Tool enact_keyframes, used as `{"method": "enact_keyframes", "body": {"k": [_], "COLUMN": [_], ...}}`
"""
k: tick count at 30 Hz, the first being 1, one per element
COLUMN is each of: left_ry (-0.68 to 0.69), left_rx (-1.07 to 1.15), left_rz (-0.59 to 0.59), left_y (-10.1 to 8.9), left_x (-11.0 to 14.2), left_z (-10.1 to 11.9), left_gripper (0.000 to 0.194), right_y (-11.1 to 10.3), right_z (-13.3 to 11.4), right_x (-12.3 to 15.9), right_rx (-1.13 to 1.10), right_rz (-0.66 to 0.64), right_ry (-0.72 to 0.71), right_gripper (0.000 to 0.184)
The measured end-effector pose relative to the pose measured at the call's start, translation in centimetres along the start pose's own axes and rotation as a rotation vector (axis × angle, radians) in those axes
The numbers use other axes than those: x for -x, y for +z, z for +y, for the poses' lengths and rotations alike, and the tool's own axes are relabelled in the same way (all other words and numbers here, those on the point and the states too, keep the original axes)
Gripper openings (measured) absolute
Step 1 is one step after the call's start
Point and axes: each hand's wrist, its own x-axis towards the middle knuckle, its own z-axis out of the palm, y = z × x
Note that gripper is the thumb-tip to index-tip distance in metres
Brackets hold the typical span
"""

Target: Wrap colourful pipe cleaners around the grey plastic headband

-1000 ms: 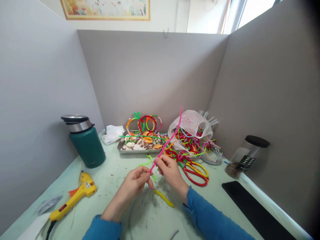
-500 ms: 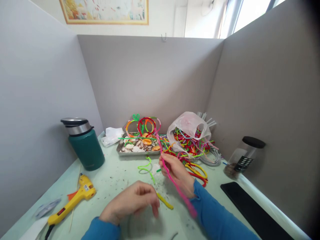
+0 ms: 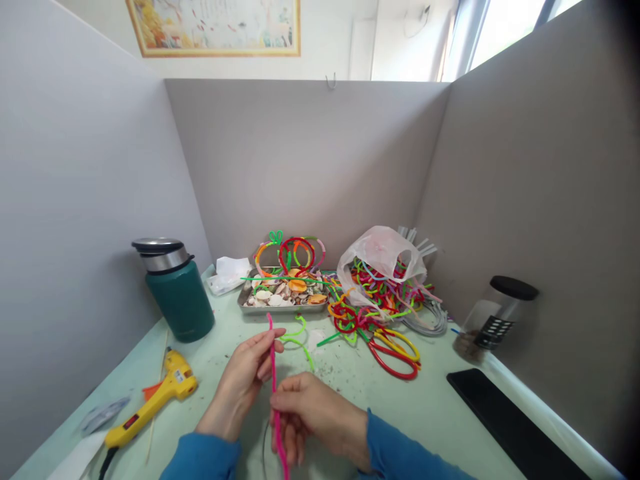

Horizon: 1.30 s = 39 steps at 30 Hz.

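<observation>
A pink pipe cleaner (image 3: 273, 373) runs nearly upright between both hands, low in the middle of the head view. Near its top end, my left hand (image 3: 246, 367) pinches it between thumb and fingers. Lower down, my right hand (image 3: 314, 410) has thumb and forefinger closed on the same stem, its other fingers curled loosely beneath. The bottom of the stem runs out of the picture. Just beyond the hands lies a bent light-green pipe cleaner (image 3: 303, 347). The yellow piece seen earlier is hidden now, perhaps behind my right hand.
A metal tray (image 3: 280, 309) of shells stands at the back, near pipe-cleaner rings (image 3: 297, 257). Right of it, a plastic bag (image 3: 383, 243) spills pipe cleaners beside red-and-yellow scissors (image 3: 397, 353). A yellow glue gun (image 3: 155, 400) and green bottle (image 3: 177, 300) are left; a jar (image 3: 493, 320) stands right.
My left hand let go of the pink pipe cleaner and then took hold of it again. My right hand swung it round and brought it down and left, where it now hangs lower.
</observation>
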Motion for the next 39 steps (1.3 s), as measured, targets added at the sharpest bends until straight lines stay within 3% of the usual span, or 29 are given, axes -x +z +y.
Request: {"method": "enact_keyframes", "body": {"k": [3,5,7,9,10,12,14,20,25,28,30,32,36,39], "left_ry": [0.000,-0.003,-0.002,-0.001,-0.005,-0.013,-0.024,0.028,0.041,-0.007,-0.016,-0.005,0.037,0.040], "left_rx": [0.022,0.013,0.000,-0.010,-0.017,-0.051,-0.108,-0.218,-0.171,-0.144,-0.162,-0.202,-0.257,-0.285], "left_rz": [0.004,0.030,0.071,0.083,0.074,0.053,0.048,0.083,0.022,-0.079,-0.107,-0.102,-0.048,0.011], "left_y": [-0.4,-0.8,-1.0,-1.1,-1.0,-0.8,-0.6,-0.5,-0.4,-0.1,0.0,0.1,0.1,-0.1], "left_x": [-0.2,-0.3,-0.3,-0.3,-0.3,-0.3,-0.2,-0.3,-0.1,0.2,0.3,0.3,-0.1,-0.3], "left_z": [0.1,0.1,0.2,0.2,0.2,0.1,0.0,-0.5,-0.3,-0.1,-0.1,-0.2,-0.4,-0.5], "left_gripper": [0.028,0.027,0.026,0.027,0.028,0.032,0.035,0.036,0.038,0.042,0.042,0.041,0.032,0.030], "right_y": [0.3,-0.2,-1.5,-3.0,-3.8,-4.9,-5.4,-4.5,-4.7,-5.9,-6.4,-6.5,-5.6,-4.9], "right_z": [0.0,-0.5,-1.1,-1.5,-1.6,-1.5,-1.2,-2.8,-7.9,-10.3,-10.6,-9.8,-6.0,-3.5], "right_x": [0.3,0.5,0.6,0.5,0.3,-0.2,-0.7,1.1,4.0,4.5,4.5,4.2,3.2,2.5], "right_rx": [0.115,0.328,0.681,1.088,1.257,1.512,1.665,1.754,1.791,1.784,1.767,1.739,1.612,1.590], "right_rz": [-0.085,-0.027,0.251,0.684,0.834,0.915,0.876,0.847,0.992,1.151,1.220,1.139,0.576,0.432], "right_ry": [0.027,-0.003,-0.119,-0.258,-0.263,-0.203,-0.132,-0.138,-0.230,-0.168,-0.141,-0.185,-0.261,-0.202], "right_gripper": [0.021,0.028,0.034,0.030,0.026,0.019,0.016,0.018,0.020,0.023,0.024,0.024,0.017,0.020]}}
